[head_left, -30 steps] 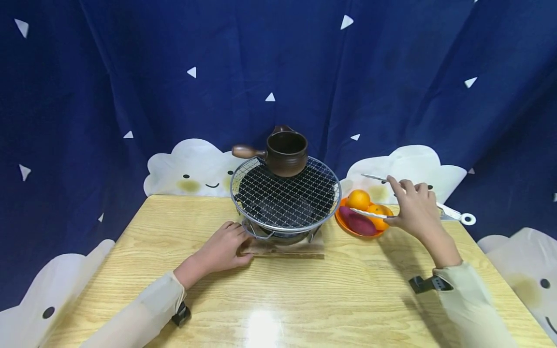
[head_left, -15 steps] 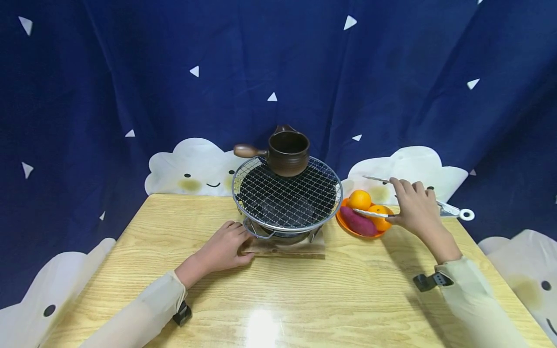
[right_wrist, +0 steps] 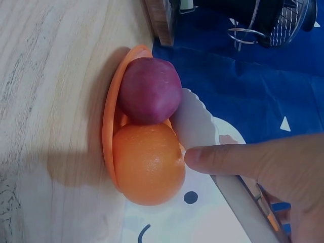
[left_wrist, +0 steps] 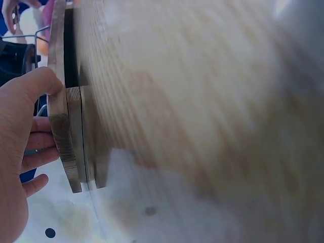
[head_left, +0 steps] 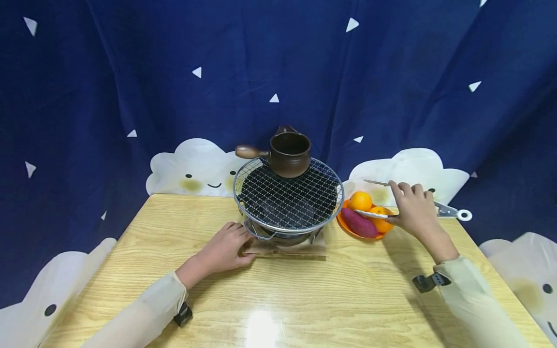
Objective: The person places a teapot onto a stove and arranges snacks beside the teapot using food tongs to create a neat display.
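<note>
My left hand (head_left: pixel 224 249) grips the left end of the wooden board (head_left: pixel 291 252) under a round tabletop grill. In the left wrist view its thumb (left_wrist: pixel 40 83) presses the board's edge, with the fingers on the other side. My right hand (head_left: pixel 415 210) holds metal tongs (head_left: pixel 446 210) with their arms spread wide. One tong arm reaches over an orange bowl (head_left: pixel 341 223); the other is farther back. In the bowl lie a purple sweet potato (head_left: pixel 359 223) and two oranges (head_left: pixel 359 200). The right wrist view has a tong arm (right_wrist: pixel 195 119) close beside the sweet potato and an orange (right_wrist: pixel 152 164).
A dark brown pot (head_left: pixel 289 159) with a side handle sits at the back of the grill's wire grate (head_left: pixel 287 205). The grill has wire loop handles (head_left: pixel 261 234). Behind the wooden table (head_left: pixel 304 299) hangs a blue curtain (head_left: pixel 217 87) with white cloud shapes.
The tongs' arms stay spread and the right hand keeps almost the same place over the bowl. The left hand stays on the board. The whole view shifts slightly.
</note>
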Demonstrator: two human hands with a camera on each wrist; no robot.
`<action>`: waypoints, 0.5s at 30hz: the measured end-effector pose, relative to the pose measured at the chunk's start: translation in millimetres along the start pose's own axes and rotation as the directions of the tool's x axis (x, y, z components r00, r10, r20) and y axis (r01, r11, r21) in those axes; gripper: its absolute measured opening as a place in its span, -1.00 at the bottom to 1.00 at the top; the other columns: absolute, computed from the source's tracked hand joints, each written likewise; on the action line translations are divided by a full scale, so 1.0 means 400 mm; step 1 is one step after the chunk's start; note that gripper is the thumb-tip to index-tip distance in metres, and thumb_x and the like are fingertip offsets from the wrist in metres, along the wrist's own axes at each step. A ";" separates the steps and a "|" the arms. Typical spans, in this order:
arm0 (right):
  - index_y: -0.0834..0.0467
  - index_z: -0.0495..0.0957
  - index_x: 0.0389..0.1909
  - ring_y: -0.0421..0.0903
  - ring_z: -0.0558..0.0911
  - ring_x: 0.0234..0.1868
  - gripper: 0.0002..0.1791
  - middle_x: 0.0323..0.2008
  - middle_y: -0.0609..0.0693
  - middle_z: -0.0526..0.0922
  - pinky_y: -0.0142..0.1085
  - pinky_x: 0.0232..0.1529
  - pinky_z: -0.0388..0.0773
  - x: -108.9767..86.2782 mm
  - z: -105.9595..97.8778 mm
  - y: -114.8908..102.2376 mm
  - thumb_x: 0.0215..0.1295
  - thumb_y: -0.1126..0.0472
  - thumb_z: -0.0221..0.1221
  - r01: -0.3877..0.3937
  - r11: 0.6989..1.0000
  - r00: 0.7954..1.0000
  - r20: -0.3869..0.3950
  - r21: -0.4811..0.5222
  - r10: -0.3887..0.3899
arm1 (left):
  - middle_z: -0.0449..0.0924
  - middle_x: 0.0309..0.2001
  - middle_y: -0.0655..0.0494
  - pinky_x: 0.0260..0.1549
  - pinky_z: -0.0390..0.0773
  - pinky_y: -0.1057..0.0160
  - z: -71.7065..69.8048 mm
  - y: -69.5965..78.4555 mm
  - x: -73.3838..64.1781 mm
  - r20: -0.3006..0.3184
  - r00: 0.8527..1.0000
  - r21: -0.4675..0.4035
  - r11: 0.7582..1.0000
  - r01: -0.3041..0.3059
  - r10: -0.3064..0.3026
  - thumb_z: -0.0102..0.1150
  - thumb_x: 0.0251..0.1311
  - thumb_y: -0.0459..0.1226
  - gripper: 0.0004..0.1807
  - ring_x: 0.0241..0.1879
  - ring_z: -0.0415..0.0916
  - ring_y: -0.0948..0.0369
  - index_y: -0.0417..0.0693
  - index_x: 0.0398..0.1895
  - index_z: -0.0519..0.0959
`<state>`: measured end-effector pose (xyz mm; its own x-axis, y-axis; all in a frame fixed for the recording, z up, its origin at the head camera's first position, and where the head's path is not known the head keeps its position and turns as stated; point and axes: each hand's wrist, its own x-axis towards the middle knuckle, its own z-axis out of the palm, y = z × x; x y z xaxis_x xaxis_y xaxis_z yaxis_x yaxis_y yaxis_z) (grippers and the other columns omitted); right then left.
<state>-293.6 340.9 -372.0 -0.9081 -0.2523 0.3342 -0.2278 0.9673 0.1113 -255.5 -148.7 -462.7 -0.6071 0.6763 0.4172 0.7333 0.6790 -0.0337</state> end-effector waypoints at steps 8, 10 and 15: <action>0.35 0.22 0.42 0.52 0.36 0.07 0.17 0.18 0.50 0.42 0.31 -0.06 0.34 0.006 0.003 -0.011 -0.15 -0.05 0.61 0.000 1.000 0.998 0.058 -0.009 0.000 | 0.59 -0.31 0.24 0.09 0.51 0.07 0.002 -0.001 0.001 -0.007 1.000 0.004 1.000 -0.006 0.006 0.36 0.10 0.08 -0.64 -0.15 0.56 0.18 0.06 -0.20 0.62; 0.35 0.22 0.42 0.53 0.37 0.06 0.16 0.18 0.50 0.42 0.32 -0.07 0.35 0.008 0.001 -0.013 -0.14 -0.05 0.60 0.001 1.000 0.998 0.069 -0.008 -0.001 | 0.58 -0.33 0.24 0.07 0.52 0.08 0.002 0.000 0.001 -0.024 1.000 0.006 1.000 -0.017 0.017 0.38 0.08 0.07 -0.64 -0.18 0.55 0.18 0.05 -0.22 0.62; 0.37 0.21 0.41 0.55 0.36 0.07 0.13 0.19 0.52 0.40 0.35 -0.05 0.34 0.012 0.000 -0.010 -0.09 -0.04 0.58 -0.005 1.000 0.995 0.101 0.003 0.005 | 0.58 -0.34 0.25 0.04 0.52 0.08 0.006 -0.001 0.000 -0.055 0.998 0.015 0.999 -0.032 0.032 0.40 0.04 0.07 -0.63 -0.20 0.55 0.18 0.05 -0.24 0.63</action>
<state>-297.1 335.7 -370.9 -0.9400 -0.2437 0.2386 -0.2242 0.9687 0.1063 -256.6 -148.3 -464.7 -0.5654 0.6814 0.4648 0.7475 0.6615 -0.0605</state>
